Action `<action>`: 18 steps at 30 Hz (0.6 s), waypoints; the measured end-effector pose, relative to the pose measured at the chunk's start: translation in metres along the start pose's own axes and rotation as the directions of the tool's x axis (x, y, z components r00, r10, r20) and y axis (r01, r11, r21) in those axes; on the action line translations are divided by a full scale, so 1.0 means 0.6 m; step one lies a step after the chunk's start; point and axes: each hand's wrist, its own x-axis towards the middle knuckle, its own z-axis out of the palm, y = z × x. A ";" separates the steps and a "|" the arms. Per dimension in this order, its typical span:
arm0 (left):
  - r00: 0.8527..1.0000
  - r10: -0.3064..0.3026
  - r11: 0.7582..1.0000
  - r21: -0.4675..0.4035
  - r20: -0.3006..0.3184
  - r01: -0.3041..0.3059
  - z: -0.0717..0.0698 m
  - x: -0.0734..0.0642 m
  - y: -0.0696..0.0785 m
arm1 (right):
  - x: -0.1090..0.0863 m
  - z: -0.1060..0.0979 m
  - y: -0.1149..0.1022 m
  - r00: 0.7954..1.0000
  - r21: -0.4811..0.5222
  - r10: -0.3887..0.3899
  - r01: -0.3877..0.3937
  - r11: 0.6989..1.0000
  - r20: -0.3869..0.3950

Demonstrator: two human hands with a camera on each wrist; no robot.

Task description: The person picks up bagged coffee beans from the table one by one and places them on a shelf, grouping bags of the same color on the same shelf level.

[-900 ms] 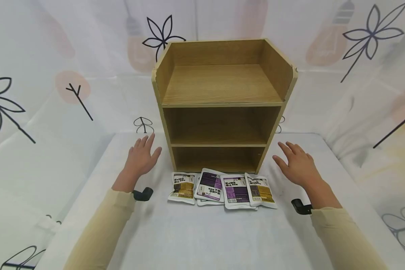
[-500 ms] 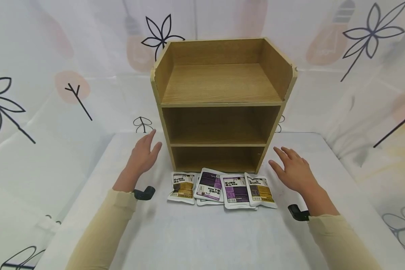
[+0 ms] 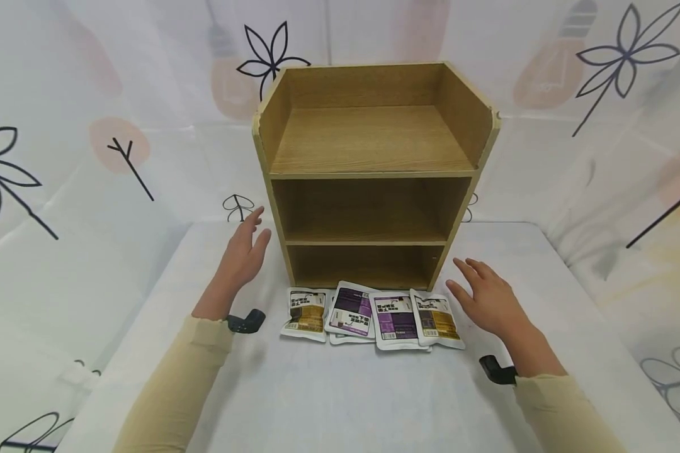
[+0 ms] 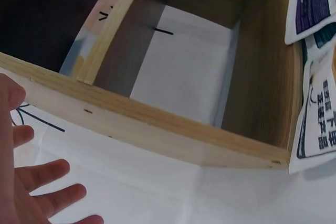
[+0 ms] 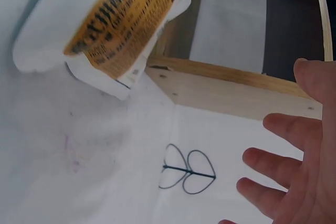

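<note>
My left hand point(image 3: 243, 251) hovers beside the left wall of a small wooden shelf point(image 3: 368, 243), fingers extended and holding nothing. On the other side my right hand point(image 3: 487, 299), also bare with spread fingers, is to the right of the shelf's foot. Flat pouches lie in a row before the bottom shelf: a gold-and-white pouch point(image 3: 306, 313) at the left, a purple one point(image 3: 351, 309) and another purple pouch point(image 3: 396, 321) in the middle, overlapping, and a gold pouch point(image 3: 437, 319) nearest my right hand. Part of another packet shows beneath the purple ones.
The shelf has an open top tray point(image 3: 368, 141) and two compartments below. It stands toward the back of a white-covered table point(image 3: 340, 402). Behind and at both sides hangs a white sheet point(image 3: 164, 75) printed with flowers and bulbs.
My right hand has moved down and left, closer to the gold pouch. My left hand has risen slightly and turned more edge-on beside the shelf. The pouches stay in place.
</note>
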 end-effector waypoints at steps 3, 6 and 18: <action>0.999 0.027 0.998 -0.061 -0.017 -0.028 0.002 0.000 0.004 | -0.005 0.004 -0.003 1.000 0.012 0.002 -0.002 1.000 0.023; 0.998 0.048 0.993 -0.107 -0.032 -0.052 0.003 0.001 0.010 | -0.010 0.008 -0.005 0.999 0.017 0.004 -0.004 1.000 0.041; 0.992 0.092 0.967 -0.229 -0.085 -0.110 0.012 0.001 0.021 | -0.025 0.030 -0.012 0.998 0.037 -0.020 0.018 0.999 0.058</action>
